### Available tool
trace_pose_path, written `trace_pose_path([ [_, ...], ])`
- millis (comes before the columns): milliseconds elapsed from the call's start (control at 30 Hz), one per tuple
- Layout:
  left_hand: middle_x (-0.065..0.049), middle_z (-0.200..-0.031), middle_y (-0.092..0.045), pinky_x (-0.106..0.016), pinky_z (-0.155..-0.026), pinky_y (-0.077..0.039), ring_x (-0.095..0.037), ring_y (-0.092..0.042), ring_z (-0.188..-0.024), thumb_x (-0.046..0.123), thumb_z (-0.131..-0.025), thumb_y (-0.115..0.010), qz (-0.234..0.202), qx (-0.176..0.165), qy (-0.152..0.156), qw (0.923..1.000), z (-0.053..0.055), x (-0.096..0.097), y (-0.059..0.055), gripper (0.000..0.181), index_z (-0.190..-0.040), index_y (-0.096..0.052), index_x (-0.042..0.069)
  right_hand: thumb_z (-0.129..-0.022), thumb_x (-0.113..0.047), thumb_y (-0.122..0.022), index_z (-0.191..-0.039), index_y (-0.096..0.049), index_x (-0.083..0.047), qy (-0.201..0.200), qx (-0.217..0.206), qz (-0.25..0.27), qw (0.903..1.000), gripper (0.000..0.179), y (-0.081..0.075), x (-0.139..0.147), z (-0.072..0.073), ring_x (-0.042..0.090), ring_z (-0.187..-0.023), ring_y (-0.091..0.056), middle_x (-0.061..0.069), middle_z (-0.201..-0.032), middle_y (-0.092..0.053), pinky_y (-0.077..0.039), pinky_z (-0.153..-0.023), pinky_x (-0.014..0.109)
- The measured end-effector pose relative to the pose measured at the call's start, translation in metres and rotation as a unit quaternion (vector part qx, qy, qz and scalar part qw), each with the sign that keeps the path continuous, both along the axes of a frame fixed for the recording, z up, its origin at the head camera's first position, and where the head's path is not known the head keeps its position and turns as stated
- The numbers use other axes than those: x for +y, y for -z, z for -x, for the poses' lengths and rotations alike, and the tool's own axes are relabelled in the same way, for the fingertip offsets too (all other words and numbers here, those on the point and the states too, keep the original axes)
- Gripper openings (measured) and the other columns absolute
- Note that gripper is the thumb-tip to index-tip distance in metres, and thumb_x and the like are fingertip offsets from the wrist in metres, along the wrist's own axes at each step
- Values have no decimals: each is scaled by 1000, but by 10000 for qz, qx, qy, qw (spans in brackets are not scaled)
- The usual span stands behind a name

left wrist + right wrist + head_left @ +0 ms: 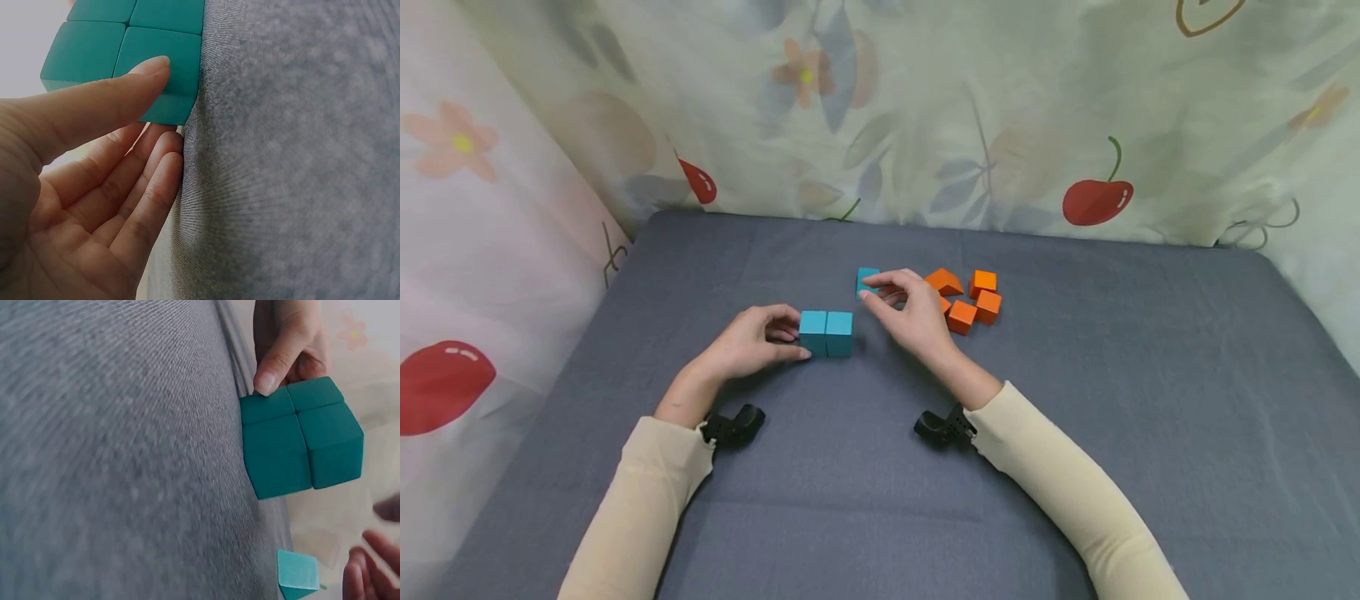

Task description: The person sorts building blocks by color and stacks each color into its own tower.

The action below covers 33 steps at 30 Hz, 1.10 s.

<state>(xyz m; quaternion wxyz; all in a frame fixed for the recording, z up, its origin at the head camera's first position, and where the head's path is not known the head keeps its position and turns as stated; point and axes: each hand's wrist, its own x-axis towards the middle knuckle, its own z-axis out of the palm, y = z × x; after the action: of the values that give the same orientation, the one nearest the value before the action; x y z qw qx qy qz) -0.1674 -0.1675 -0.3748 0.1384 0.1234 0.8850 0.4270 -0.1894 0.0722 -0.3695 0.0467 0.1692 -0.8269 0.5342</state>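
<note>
Nearest the camera, cream sleeves (632,508), cut off at the bottom of the head view, with black cameras (943,425) at the cuffs. Beyond, on the grey tabletop (835,542), left of its middle and well in from the far edge, a blue stack (839,333): cubes two wide and two high, smooth and matte, closely joined, thin seams between, greener in the wrist views. At its left end, the left hand (748,342), pinching it, thumb along the front of a lower cube, some fingertips hidden behind. Nearer the far edge, a lone blue piece (868,272); just beside it, the right hand (913,317), thumb and fingers parted. Farther towards the right edge, an orange wedge (945,282) and orange cubes (988,306), loosely grouped, partly covered by the right hand. Hard to make out: the lone piece's full shape, mostly covered in the head view. Hidden: the stack's back. Cut off: the stack's far end in the left wrist view, most of the right hand in its own wrist view.
</note>
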Motion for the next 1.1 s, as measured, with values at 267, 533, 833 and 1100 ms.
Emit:
trace_pose_path([
  [267, -18, -113, -63, -43, -93, -50, -29, -61, -105, 11, -83, -75, 24, -7, 3, 10000, -1, 1, 0, 37, -115, -61, -1, -88, -18, -70, -114, -67, 1, 691, -261, -192, 9971, 33, 2, -8, 3, 27, -94, -65, 18, -108, -62, -55, -83, 36],
  [533, -18, -112, -64, -43, -93, -51, -30, -62, -104, 11, -83, -75, 68, 78, -31, 9999, 0, 2, 4, 37, -115, -61, -1, -87, -21, -71, -128, -57, 4, 1041, -428, -626, 9917, 49, 2, -19, 6, 31, -113, -61, 21, -126, -56, -52, -96, 37],
  [833, -18, -113, -64, -43, -93, -51, -29, -62, -104, 12, -83, -75, 74, 72, -29, 9999, -1, 2, 3, 38, -116, -61, -1, -85, -30, -73, -133, -54, 2, 1264, -807, -1101, 9825, 61, 2, -22, 20, 28, -115, -59, 17, -132, -56, -51, -96, 38],
  [1100, -18, -113, -64, -43, -93, -51, -29, -62, -105, 13, -83, -75, 76, 98, -9, 9999, 0, 0, 3, 38, -116, -61, -1, -82, -32, -76, -130, -57, 3, 1479, -841, -1342, 9763, 61, 6, -29, 28, 29, -106, -59, 18, -120, -63, -50, -90, 39],
])
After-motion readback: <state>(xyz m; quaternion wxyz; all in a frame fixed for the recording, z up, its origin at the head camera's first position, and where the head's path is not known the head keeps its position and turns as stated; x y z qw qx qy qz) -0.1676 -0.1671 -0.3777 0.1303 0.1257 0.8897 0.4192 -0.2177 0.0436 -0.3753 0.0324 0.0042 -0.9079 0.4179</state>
